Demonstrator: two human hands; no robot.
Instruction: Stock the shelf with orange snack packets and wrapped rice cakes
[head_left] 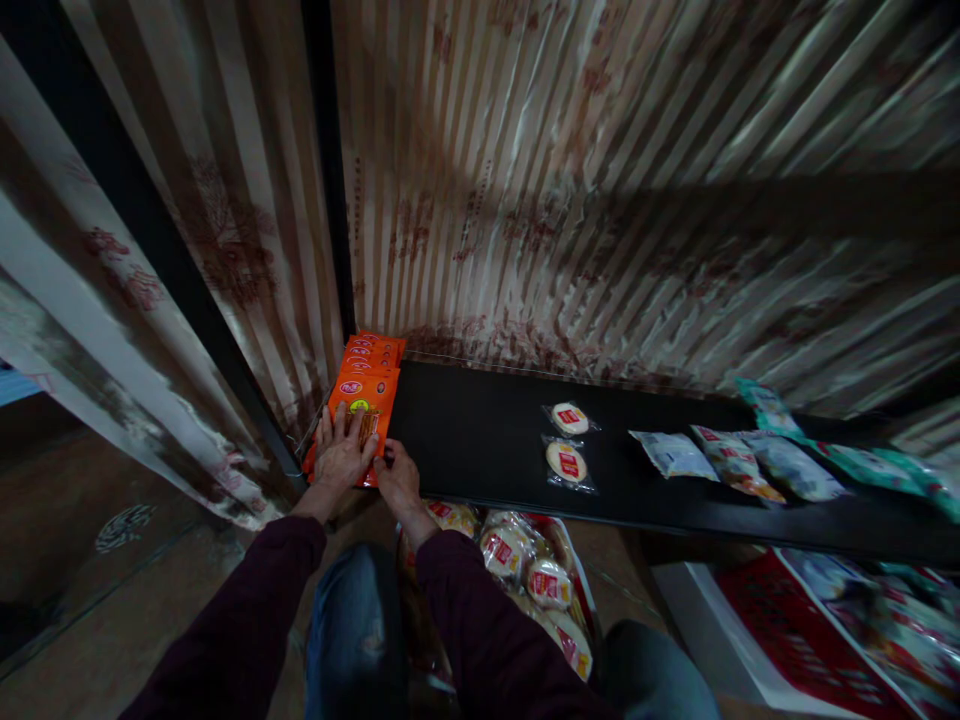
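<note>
Our jeans [356, 640] lay nearest | orange packets [375, 386] overlapped, perhaps saving room, at the left end of the black shelf [480, 430] | our left hand [341, 455] splayed atop, seemingly steadying | right hand [399, 480] curled at their edge, grip unclear

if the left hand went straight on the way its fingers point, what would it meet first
Probably the overlapping orange packets farther back on the black shelf; behind them stands the striped sheet. Their height is unclear, so the left hand might pass just over them.

Striped, red-printed curtain [450, 130], black posts [330, 150], long black shelf [472, 425], dim light, brown floor [75, 600], possibly tiled.
</note>
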